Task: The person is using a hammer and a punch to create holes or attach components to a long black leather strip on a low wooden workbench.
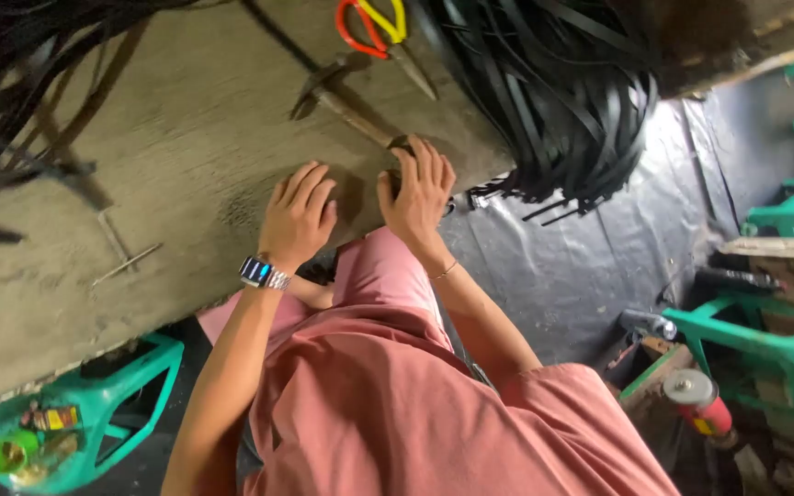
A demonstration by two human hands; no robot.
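- The left hand (298, 217) lies flat, fingers spread, pressing on the grey workboard (140, 184) near its front edge.
- The right hand (415, 193) rests open beside it, fingertips on a small dark piece (400, 144); its shape is unclear.
- A hammer (346, 108) lies just beyond, long axis diagonal, head toward upper left, handle toward the right hand.
- Red-and-yellow scissors (380, 37) point down-right, beside black strips (553, 92).

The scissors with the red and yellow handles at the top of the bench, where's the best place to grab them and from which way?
Take the scissors by the red and yellow loop handles, probably coming from the far edge of the wooden bench. The loops lie open and clear there, while the closed blades point toward the right hand and run close beside the bundle of black strips.
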